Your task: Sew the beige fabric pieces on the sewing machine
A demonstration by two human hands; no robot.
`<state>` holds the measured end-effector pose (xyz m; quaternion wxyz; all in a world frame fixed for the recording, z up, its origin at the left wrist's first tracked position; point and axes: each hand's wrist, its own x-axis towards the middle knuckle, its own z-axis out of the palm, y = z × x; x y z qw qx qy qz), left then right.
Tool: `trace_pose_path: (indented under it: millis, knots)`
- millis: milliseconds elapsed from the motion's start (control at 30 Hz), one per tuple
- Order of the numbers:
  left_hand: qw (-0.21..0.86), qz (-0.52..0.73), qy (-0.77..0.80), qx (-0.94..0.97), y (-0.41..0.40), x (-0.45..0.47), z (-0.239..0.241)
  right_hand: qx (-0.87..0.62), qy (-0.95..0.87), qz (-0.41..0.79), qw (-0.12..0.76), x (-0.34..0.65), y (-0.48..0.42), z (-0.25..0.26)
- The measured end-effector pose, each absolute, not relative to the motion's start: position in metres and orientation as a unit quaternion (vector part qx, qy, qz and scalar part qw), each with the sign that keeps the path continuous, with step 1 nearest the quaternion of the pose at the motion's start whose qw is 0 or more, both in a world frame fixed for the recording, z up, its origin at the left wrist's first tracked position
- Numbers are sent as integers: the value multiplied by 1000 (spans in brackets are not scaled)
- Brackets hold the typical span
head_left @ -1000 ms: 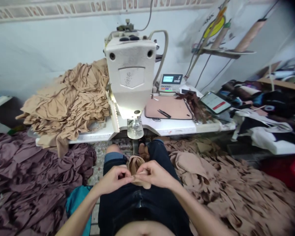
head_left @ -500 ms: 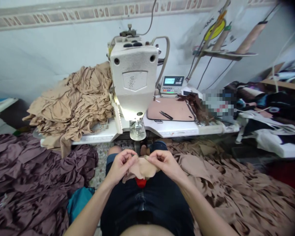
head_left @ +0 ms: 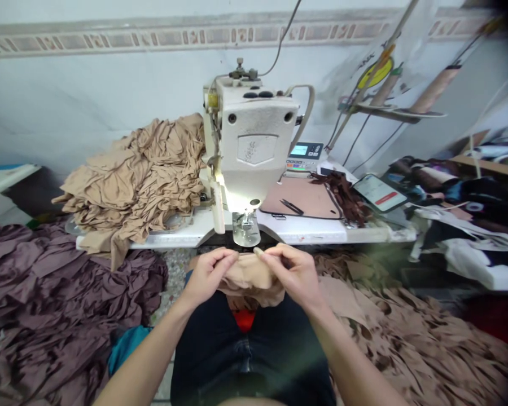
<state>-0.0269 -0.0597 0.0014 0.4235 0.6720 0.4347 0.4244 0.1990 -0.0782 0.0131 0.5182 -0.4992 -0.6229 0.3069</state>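
Note:
A piece of beige fabric (head_left: 250,274) is stretched between my two hands, just in front of the sewing machine (head_left: 258,141). Its left edge is pinched between the thumb and fingers of my left hand (head_left: 209,273). My right hand (head_left: 294,273) pinches the upper right edge the same way. The fabric hangs in folds below the fingers, over my lap. Just beyond its top edge is the machine's lit metal sewing plate (head_left: 246,232), with the needle area above it. The fabric does not visibly touch the plate.
Left of the machine, a heap of beige fabric (head_left: 139,175) covers the table. Black thread snips (head_left: 291,206) lie on a pink mat (head_left: 317,197), near a phone (head_left: 380,192). Purple fabric (head_left: 68,304) is piled at left, brown pieces (head_left: 406,321) at right. Thread cones (head_left: 436,89) stand behind.
Both hands have moved up and forward with the fabric, closer to the sewing plate. More of the fabric now hangs spread below the fingers. The camera view has shifted slightly.

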Motion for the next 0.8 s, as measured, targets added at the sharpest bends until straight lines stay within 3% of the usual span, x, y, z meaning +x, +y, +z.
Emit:
trace_pose_path:
  millis: [333,800]
  knots:
    - [417,482,518,571,-32,-10,21,-497,-530,409,552,206,-32,-1]
    - [452,518,480,544,3,-1,16,-492,-513,371,598,210,-7,-10]
